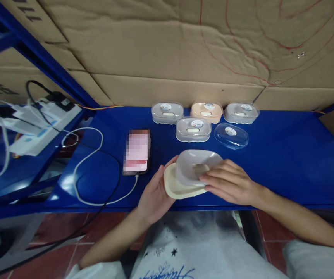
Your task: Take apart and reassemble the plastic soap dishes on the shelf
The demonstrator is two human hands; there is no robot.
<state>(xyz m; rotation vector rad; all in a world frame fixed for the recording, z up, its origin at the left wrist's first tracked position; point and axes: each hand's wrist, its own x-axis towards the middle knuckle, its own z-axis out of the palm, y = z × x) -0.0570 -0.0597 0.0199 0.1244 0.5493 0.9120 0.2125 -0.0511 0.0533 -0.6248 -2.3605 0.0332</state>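
Observation:
My left hand (157, 195) grips a cream oval plastic tray (174, 190) from its left side, with the thumb along the rim. Tilted over that tray is a light grey oval plastic box base (193, 159), its hollow facing up. My right hand (231, 182) closes on the base's right end, fingers reaching over the rim. A small beige piece (201, 168) lies at those fingertips, inside the base; whether they pinch it is unclear. Just beyond is a clear oval lid (231, 136) with a round label, lying on the blue table (277, 166).
Behind stand lidded boxes: grey ones (167, 115) (193, 133) (241, 115) and a peach one (206, 110). To the left lies a phone (137, 151) on a white cable (74, 174). A power strip (39, 135) sits farther left. Cardboard (155, 46) walls the back.

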